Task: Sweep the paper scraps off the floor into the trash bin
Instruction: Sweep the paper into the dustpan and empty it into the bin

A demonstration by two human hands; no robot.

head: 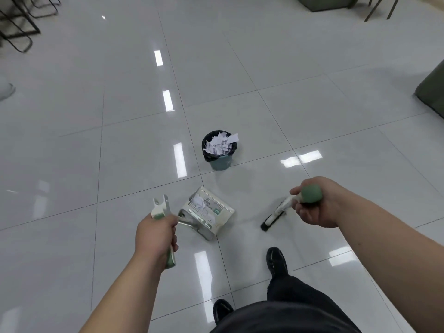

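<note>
My left hand (156, 236) has its fingers wrapped tight round the dustpan handle (160, 209), knuckles up. The handle's forked white end sticks out of the fist away from me and its green end pokes out toward me, so its long axis runs roughly fore and aft. A silver shaft leaves the fist rightward to the dustpan (217, 221).

My right hand (312, 207) is clenched round the green grip of the broom (311, 193), fingers curled underneath. The shaft slants down and to the left to the broom head (274, 218). The head's long axis lies diagonally, near-left to far-right, low at the floor (120, 152). I cannot tell whether the bristles touch it.

The dustpan sits between my hands, turned diagonally to the tile seams, with a few paper scraps (199, 201) heaped in its far-left corner. It carries a printed label (212, 205) with a small green patch, but the writing is too blurred for me to read.

Beyond the pan stands the trash bin (221, 162), upright, with a teal wall and a black liner. It is piled with white scraps, and one strip hangs over its right rim. Bin and pan are apart, with bare tile between them.

My black shoes (277, 260) are below the broom. Black chair legs (19, 27) stand far left, and green furniture (432, 90) is at the right edge.
</note>
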